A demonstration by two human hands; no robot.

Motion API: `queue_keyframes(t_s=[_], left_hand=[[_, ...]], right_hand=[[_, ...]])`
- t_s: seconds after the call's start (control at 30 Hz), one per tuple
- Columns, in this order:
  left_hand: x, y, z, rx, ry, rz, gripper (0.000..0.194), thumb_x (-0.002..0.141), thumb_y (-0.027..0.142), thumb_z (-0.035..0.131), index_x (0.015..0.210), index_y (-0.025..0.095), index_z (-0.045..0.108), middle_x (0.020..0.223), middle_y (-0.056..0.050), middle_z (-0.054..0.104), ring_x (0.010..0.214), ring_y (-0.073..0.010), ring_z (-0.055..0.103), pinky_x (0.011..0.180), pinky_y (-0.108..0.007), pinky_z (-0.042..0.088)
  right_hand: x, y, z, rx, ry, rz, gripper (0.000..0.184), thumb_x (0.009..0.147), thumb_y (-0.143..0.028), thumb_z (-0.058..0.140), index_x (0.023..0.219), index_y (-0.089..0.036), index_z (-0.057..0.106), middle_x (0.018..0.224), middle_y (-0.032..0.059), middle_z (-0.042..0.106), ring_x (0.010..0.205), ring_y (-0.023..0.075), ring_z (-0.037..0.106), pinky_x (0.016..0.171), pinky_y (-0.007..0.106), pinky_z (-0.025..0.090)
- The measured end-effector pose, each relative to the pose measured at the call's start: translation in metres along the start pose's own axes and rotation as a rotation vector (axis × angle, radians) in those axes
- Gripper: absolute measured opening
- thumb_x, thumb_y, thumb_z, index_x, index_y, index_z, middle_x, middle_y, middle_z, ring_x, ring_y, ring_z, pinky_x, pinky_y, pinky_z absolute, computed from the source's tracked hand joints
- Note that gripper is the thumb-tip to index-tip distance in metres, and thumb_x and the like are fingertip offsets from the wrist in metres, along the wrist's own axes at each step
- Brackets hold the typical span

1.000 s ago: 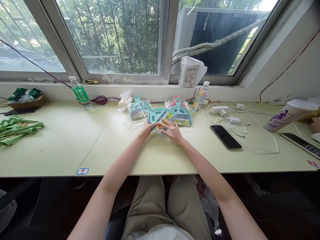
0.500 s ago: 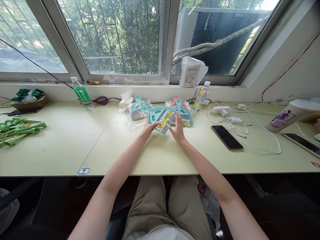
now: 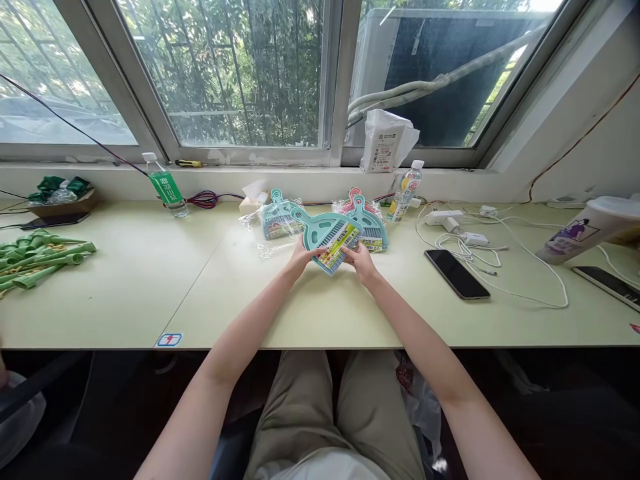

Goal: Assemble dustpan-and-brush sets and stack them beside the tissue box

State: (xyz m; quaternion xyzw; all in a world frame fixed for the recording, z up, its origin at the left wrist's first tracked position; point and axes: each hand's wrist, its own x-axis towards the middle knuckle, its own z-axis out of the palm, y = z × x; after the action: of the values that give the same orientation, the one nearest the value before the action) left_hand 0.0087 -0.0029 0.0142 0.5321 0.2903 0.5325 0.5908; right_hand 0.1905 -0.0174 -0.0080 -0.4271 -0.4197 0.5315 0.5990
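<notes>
A teal mini dustpan and brush set (image 3: 323,230) with a yellow printed label is held tilted above the table, its handle toward the upper left. My left hand (image 3: 303,257) grips its left edge. On the opposite side, my right hand (image 3: 361,261) is closed on its lower right edge. Behind it on the left lies another teal dustpan set (image 3: 278,217) in clear plastic wrap. Behind it on the right, a teal dustpan set (image 3: 374,230) rests in front of a pink one (image 3: 355,194).
On the right lie a black phone (image 3: 457,274), white cables and chargers (image 3: 453,223), and a tilted cup (image 3: 590,230). Two bottles (image 3: 167,187) (image 3: 406,191) stand by the window wall. Green rolled pieces (image 3: 45,259) lie at left, near a cardboard box (image 3: 65,203).
My right hand has shifted down along the dustpan set's right side and closed on its edge. The set has turned slightly and moved a little to the right and down.
</notes>
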Motion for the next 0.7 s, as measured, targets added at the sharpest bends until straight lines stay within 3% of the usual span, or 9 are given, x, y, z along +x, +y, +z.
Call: queue_keyframes(t_s=[0.13, 0.27, 0.33, 0.4, 0.47, 0.57, 0.63, 0.7], left_hand=[[0.004, 0.001, -0.002, 0.016, 0.006, -0.087, 0.069, 0.064, 0.042, 0.081, 0.124, 0.023, 0.051, 0.112, -0.007, 0.066, 0.103, -0.0253, 0.064, 0.087, -0.038, 0.053], [0.017, -0.002, -0.016, 0.146, 0.123, -0.148, 0.056, 0.084, 0.064, 0.050, 0.122, 0.023, 0.052, 0.109, -0.009, 0.065, 0.095, -0.0243, 0.064, 0.074, -0.035, 0.055], [0.023, -0.002, -0.029, 0.255, 0.240, -0.089, 0.054, 0.089, 0.061, 0.043, 0.126, 0.023, 0.050, 0.111, -0.011, 0.064, 0.097, -0.0251, 0.063, 0.076, -0.037, 0.054], [0.026, -0.002, -0.043, 0.423, 0.376, 0.000, 0.048, 0.089, 0.050, 0.049, 0.128, 0.023, 0.050, 0.120, -0.013, 0.060, 0.110, -0.0271, 0.058, 0.087, -0.040, 0.051], [0.027, -0.001, -0.056, 0.682, 0.444, 0.086, 0.045, 0.086, 0.037, 0.058, 0.129, 0.025, 0.052, 0.134, -0.013, 0.052, 0.130, -0.0279, 0.044, 0.105, -0.043, 0.039], [0.024, -0.001, -0.068, 1.090, 0.421, -0.005, 0.039, 0.089, 0.032, 0.052, 0.128, 0.028, 0.056, 0.149, -0.009, 0.040, 0.144, -0.0277, 0.024, 0.115, -0.046, 0.022], [0.022, 0.000, -0.069, 1.300, 0.339, -0.133, 0.036, 0.092, 0.036, 0.045, 0.123, 0.026, 0.062, 0.148, -0.009, 0.042, 0.142, -0.0296, 0.028, 0.114, -0.047, 0.023], [0.021, 0.001, -0.067, 1.453, 0.245, -0.171, 0.036, 0.094, 0.036, 0.040, 0.114, 0.021, 0.066, 0.136, -0.012, 0.055, 0.132, -0.0298, 0.043, 0.109, -0.045, 0.031]], right_hand=[[-0.002, -0.003, 0.001, 0.003, 0.006, -0.027, 0.046, 0.064, -0.035, 0.080, 0.101, -0.022, 0.056, 0.096, 0.0043, 0.073, 0.090, 0.0240, 0.071, 0.088, 0.047, 0.058], [-0.004, -0.005, 0.001, 0.019, 0.021, -0.091, 0.050, 0.061, -0.036, 0.082, 0.102, -0.023, 0.055, 0.094, 0.0027, 0.073, 0.090, 0.0240, 0.071, 0.087, 0.047, 0.058], [-0.003, -0.005, 0.000, 0.027, 0.039, -0.110, 0.050, 0.061, -0.035, 0.082, 0.102, -0.023, 0.056, 0.096, 0.0025, 0.073, 0.091, 0.0236, 0.071, 0.088, 0.046, 0.058], [-0.002, -0.004, -0.003, 0.027, 0.057, -0.113, 0.049, 0.061, -0.035, 0.081, 0.101, -0.023, 0.056, 0.097, 0.0026, 0.073, 0.092, 0.0234, 0.071, 0.089, 0.046, 0.058], [-0.001, -0.003, -0.004, 0.014, 0.065, -0.103, 0.048, 0.062, -0.035, 0.081, 0.101, -0.022, 0.056, 0.097, 0.0027, 0.073, 0.092, 0.0235, 0.071, 0.089, 0.046, 0.058], [0.000, -0.002, -0.005, -0.013, 0.066, -0.094, 0.046, 0.063, -0.033, 0.080, 0.102, -0.022, 0.057, 0.098, 0.0035, 0.073, 0.092, 0.0237, 0.070, 0.088, 0.046, 0.059], [0.000, -0.001, -0.005, -0.028, 0.062, -0.090, 0.045, 0.064, -0.032, 0.080, 0.102, -0.022, 0.058, 0.100, 0.0038, 0.073, 0.091, 0.0235, 0.070, 0.087, 0.046, 0.059], [-0.001, -0.001, -0.003, -0.039, 0.060, -0.081, 0.044, 0.064, -0.030, 0.079, 0.102, -0.022, 0.058, 0.099, 0.0035, 0.073, 0.091, 0.0233, 0.071, 0.087, 0.045, 0.060]])
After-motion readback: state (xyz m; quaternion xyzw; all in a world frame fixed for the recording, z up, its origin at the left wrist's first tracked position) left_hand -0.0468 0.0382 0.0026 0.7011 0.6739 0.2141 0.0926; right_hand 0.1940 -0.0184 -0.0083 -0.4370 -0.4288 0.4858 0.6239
